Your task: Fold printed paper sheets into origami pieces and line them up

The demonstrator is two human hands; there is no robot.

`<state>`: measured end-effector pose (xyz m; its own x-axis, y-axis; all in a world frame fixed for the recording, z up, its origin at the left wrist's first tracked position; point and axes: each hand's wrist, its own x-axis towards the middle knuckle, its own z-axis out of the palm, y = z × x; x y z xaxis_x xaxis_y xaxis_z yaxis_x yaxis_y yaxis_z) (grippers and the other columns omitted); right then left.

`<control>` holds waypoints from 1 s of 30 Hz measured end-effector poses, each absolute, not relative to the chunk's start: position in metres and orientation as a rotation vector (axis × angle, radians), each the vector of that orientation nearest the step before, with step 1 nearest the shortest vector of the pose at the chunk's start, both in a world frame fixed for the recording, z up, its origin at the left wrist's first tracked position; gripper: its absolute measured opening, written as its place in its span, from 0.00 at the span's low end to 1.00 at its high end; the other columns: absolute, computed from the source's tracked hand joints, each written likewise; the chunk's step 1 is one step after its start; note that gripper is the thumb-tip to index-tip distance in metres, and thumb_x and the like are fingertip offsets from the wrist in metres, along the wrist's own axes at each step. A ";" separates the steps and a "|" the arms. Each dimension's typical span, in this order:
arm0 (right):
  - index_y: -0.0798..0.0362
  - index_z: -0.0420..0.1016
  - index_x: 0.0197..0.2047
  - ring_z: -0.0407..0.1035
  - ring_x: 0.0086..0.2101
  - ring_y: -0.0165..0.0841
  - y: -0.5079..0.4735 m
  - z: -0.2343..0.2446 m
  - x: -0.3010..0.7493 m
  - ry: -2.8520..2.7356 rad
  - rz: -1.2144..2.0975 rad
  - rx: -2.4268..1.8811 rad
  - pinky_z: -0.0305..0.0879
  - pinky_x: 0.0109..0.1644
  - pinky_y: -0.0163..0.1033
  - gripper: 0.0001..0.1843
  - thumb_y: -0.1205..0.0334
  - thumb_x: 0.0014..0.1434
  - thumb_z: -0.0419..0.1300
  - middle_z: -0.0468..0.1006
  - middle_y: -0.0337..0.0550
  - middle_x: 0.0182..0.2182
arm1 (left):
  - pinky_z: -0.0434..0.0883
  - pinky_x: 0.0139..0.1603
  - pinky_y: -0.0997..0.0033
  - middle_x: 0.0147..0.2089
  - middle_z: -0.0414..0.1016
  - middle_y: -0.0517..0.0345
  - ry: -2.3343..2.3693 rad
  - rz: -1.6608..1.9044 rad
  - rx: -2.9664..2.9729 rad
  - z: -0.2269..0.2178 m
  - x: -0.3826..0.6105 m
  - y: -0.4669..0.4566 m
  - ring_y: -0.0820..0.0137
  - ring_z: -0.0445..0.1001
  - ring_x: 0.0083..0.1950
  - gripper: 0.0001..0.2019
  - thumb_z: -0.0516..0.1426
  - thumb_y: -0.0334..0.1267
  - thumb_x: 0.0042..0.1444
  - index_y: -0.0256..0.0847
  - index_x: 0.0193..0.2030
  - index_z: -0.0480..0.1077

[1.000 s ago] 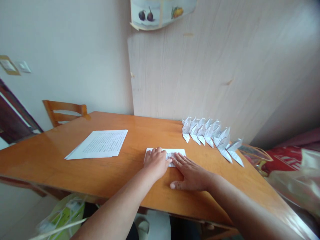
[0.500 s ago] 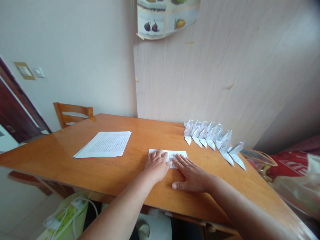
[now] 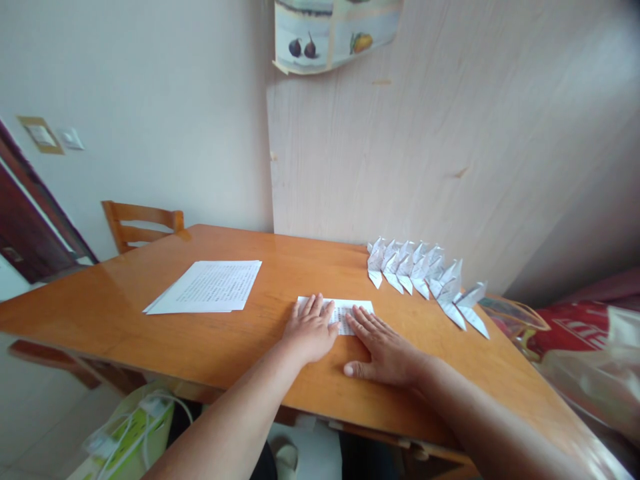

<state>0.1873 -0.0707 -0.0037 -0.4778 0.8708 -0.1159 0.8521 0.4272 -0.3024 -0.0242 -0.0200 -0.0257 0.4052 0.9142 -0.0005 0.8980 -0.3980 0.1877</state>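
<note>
A folded strip of printed paper (image 3: 350,307) lies flat on the orange wooden table (image 3: 150,333). My left hand (image 3: 311,327) rests on the strip's left part, fingers stretched out and flat. My right hand (image 3: 383,350) lies flat beside it, fingertips on the strip's lower right part, thumb spread out along the table. Both hands press down and hold nothing. Behind and to the right stands a row of several folded paper figures (image 3: 425,273).
A stack of printed sheets (image 3: 207,287) lies to the left. A wooden chair (image 3: 140,223) stands at the far left end. A pale wood panel (image 3: 425,133) backs the table. Red and clear bags (image 3: 575,340) sit at the right, a green bag (image 3: 130,433) under the table.
My left hand's fingers have flattened out over the strip. The view has shifted a little; both hands stay on the paper.
</note>
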 end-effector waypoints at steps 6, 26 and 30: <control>0.63 0.43 0.74 0.32 0.70 0.50 -0.075 -0.006 0.187 -2.574 0.401 -1.536 0.36 0.73 0.53 0.62 0.23 0.53 0.52 0.36 0.59 0.72 | 0.37 0.73 0.43 0.77 0.39 0.52 1.625 0.171 2.500 -0.024 -0.024 -0.022 0.58 0.36 0.77 0.34 0.35 0.58 0.66 0.48 0.74 0.46; 0.63 0.53 0.72 0.46 0.68 0.52 -0.109 0.012 0.188 -2.640 0.226 -1.589 0.40 0.72 0.57 0.60 0.23 0.53 0.51 0.51 0.63 0.69 | 0.37 0.73 0.43 0.77 0.38 0.52 1.631 0.164 2.495 -0.023 -0.024 -0.022 0.58 0.37 0.77 0.35 0.35 0.59 0.65 0.47 0.74 0.47; 0.61 0.54 0.72 0.42 0.69 0.53 -0.113 0.013 0.202 -2.650 0.158 -1.626 0.39 0.72 0.59 0.56 0.25 0.55 0.50 0.52 0.58 0.70 | 0.37 0.73 0.43 0.77 0.39 0.51 1.632 0.174 2.502 -0.023 -0.025 -0.022 0.58 0.37 0.77 0.36 0.36 0.60 0.64 0.47 0.74 0.47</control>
<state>0.2021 -0.1132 0.0130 -0.4542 0.8904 -0.0289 0.8876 0.4495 -0.1009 -0.0248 -0.0215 -0.0233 0.4018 0.9156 0.0159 0.8983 -0.3974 0.1873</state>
